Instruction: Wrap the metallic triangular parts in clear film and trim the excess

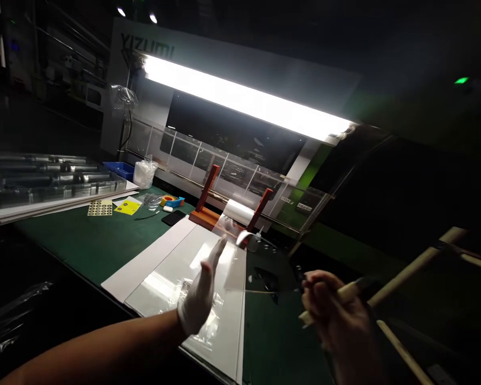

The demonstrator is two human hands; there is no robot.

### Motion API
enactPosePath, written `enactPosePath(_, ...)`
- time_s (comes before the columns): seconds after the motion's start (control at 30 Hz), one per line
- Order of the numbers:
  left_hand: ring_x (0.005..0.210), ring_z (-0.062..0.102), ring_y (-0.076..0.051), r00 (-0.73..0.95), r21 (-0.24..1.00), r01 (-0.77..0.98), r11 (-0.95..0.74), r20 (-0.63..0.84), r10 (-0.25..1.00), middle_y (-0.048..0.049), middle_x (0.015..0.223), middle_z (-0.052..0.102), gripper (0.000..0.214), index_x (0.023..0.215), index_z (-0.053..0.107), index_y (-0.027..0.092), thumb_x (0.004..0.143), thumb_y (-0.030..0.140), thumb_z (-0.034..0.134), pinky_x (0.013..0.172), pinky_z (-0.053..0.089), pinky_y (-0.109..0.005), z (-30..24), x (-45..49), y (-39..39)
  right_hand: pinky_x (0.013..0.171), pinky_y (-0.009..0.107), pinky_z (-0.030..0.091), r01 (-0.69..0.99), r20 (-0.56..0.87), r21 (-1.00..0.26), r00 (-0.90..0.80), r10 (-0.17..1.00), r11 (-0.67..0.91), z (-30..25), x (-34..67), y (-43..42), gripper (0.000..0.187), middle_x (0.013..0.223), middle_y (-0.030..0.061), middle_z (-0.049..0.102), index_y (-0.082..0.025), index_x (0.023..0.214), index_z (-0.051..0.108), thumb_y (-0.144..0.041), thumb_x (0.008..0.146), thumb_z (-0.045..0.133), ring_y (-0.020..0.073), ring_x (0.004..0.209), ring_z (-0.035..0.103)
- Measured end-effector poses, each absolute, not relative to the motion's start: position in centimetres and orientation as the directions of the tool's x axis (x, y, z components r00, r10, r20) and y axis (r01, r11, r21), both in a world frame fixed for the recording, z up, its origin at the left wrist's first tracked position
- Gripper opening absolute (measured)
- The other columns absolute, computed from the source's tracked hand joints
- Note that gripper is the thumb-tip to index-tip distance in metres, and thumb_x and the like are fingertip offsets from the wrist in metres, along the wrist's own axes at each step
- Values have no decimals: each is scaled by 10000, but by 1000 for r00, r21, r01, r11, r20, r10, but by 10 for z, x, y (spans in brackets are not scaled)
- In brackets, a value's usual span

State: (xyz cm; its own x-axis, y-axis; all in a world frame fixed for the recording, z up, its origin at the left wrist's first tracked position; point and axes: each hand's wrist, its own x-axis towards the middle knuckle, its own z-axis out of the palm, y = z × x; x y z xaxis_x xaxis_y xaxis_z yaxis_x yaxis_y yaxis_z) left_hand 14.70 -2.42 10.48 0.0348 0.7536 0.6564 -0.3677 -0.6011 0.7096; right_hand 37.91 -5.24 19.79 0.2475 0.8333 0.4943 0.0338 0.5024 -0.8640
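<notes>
My left hand (pixel 200 291), in a white glove, is stretched out flat with fingers together and extended, hovering edge-on over a clear plastic sheet (pixel 172 278) on white panels (pixel 220 331). My right hand (pixel 328 307) is bare and closed around a pale stick-like tool (pixel 347 294); what the tool is I cannot make out. Past my left fingertips a roll of clear film (pixel 238 211) rests on a red-brown wooden stand (pixel 202 214).
A green mat (pixel 88 240) covers the bench. At left lie stacked clear trays (pixel 44 184), sticker sheets (pixel 100 207), a yellow card (pixel 127 207), a black phone (pixel 173 217), a tape roll (pixel 170 201), a blue bin (pixel 120 169). A bright lamp (pixel 244 99) hangs above. Pale tubes (pixel 409 270) stand at right.
</notes>
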Motion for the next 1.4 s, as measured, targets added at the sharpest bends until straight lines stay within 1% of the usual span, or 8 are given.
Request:
enactPosePath(0.1,1544,153,-260,90,651,-554,-518,666,741,-17,1647,273,827,1571,292,301,932,701,-47,1263,131,-493,141,152,-16,352,180,310,-116,430,-885,166,887,451,164,351,-53,305,699,35,638,-247,766,732,-490,653,876,40,393,373)
enactPosePath(0.23,1558,7,-263,113,547,-748,-377,665,738,15,1671,189,792,1556,338,293,948,720,62,1278,35,-476,143,144,-25,368,171,358,-138,406,-892,179,896,431,143,349,-60,257,670,21,630,-258,831,736,-463,720,843,48,409,403)
enactPosePath(0.43,1554,-39,-265,141,572,-775,-269,571,809,-4,1675,176,826,1559,332,270,941,729,31,1271,31,-487,128,136,-29,470,218,533,-36,358,-922,304,883,386,132,349,-71,317,832,58,726,-273,944,745,-398,690,888,136,588,637)
enactPosePath(0.6,1553,-9,-290,148,580,-789,-205,503,851,-21,1665,215,851,1549,361,240,933,750,69,1272,13,-479,122,130,-24,449,244,547,67,365,-928,353,862,366,130,336,-72,346,826,72,739,-239,912,741,-425,667,899,193,652,689)
enactPosePath(0.8,1551,53,-291,152,563,-818,-115,404,902,-50,1635,295,813,1526,410,199,964,723,144,1275,0,-456,115,125,-18,374,183,423,51,346,-935,359,867,351,127,327,-65,368,787,79,739,-202,953,741,-392,681,900,107,484,575)
enactPosePath(1.1,1557,37,-251,104,615,-771,-165,376,921,2,1644,278,828,1507,439,270,933,757,95,1267,78,-410,119,117,-20,392,179,426,51,305,-950,364,880,309,118,319,-54,377,772,90,728,-187,954,770,-405,676,902,103,504,565)
enactPosePath(1.33,1555,-19,-225,102,638,-753,-159,352,930,-30,1645,275,901,1560,335,234,895,806,128,1264,27,-366,112,111,-23,404,149,373,-56,225,-965,317,921,255,106,311,-46,371,695,59,685,-195,933,776,-420,667,904,48,451,478)
enactPosePath(1.4,1553,-23,-257,120,627,-771,-114,319,940,-30,1650,263,957,1572,296,265,838,868,188,1266,38,-402,109,110,-26,412,143,370,-100,187,-969,301,935,226,102,308,-44,375,695,59,680,-188,925,775,-415,658,909,42,457,473)
